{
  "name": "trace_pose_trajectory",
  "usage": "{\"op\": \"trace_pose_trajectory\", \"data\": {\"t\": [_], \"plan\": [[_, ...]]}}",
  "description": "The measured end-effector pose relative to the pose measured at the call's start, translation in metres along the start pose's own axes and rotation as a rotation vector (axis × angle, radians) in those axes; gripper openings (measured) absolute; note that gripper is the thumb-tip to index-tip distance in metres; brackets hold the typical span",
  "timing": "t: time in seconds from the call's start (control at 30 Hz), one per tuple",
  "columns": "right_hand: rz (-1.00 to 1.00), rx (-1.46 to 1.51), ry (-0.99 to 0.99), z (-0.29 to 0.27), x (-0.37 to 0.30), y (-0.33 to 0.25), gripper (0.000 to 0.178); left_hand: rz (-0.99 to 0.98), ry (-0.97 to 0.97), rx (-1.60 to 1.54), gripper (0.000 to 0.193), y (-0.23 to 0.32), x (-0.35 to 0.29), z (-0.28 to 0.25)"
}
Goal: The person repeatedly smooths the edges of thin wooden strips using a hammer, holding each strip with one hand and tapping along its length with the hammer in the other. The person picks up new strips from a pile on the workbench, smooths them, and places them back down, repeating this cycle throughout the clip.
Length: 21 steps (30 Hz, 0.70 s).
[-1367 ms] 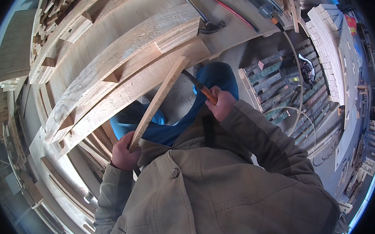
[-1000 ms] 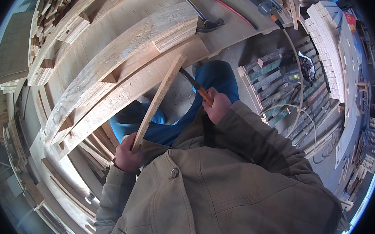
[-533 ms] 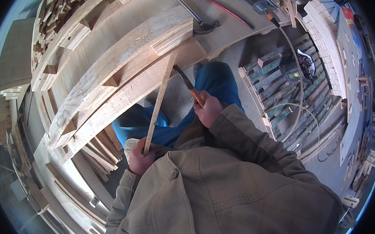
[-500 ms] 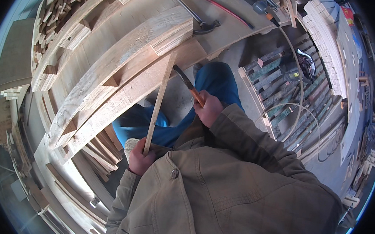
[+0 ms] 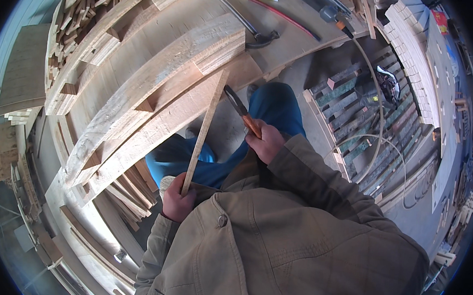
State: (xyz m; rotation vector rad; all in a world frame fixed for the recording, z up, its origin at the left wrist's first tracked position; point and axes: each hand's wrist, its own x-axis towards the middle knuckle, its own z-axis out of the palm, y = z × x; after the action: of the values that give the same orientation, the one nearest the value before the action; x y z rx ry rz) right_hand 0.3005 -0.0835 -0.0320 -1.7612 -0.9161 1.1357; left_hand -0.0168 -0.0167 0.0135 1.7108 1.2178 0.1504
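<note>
My left hand (image 5: 179, 199) is closed around the lower end of a thin wooden strip (image 5: 203, 135). The strip slants upward, its far end by the edge of the curved laminated wood piece (image 5: 141, 94) on the bench. My right hand (image 5: 266, 142) grips the orange-brown handle of a hand tool with a dark, narrow blade (image 5: 236, 101); its exact kind is unclear. The blade's tip is close to the strip's upper part, with a small gap between them. My legs in blue trousers (image 5: 275, 103) are below both hands.
A claw hammer (image 5: 263, 38) and a red rod-like thing (image 5: 284, 17) lie on the bench. Beyond it is a power tool (image 5: 333, 16) with a hose. A slatted pallet (image 5: 359, 118) is on the floor at right. Wood offcuts (image 5: 95, 6) are heaped at far left.
The whole view has shifted slightly. The tool in my right hand has turned a little, so more of its blade's side shows. My left hand keeps its hold on the strip.
</note>
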Motion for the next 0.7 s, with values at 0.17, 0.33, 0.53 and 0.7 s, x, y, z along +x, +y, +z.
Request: {"op": "trace_pose_trajectory", "data": {"t": [0.17,0.33,0.53,0.7], "plan": [[0.068,0.227,-0.04,0.003,0.0,-0.002,0.031,0.037,0.002,0.0,0.048,-0.001,0.001,0.002],[0.167,0.411,-0.071,0.007,0.001,-0.014,0.037,0.019,-0.031,-0.019,0.049,-0.003,0.005,0.008],[0.286,0.662,-0.07,0.022,-0.005,-0.037,0.036,0.113,0.026,0.094,0.048,-0.002,0.005,0.014],[0.253,0.742,-0.035,0.033,-0.006,-0.045,0.031,0.162,0.035,0.117,0.049,0.0,0.006,0.017]]}}
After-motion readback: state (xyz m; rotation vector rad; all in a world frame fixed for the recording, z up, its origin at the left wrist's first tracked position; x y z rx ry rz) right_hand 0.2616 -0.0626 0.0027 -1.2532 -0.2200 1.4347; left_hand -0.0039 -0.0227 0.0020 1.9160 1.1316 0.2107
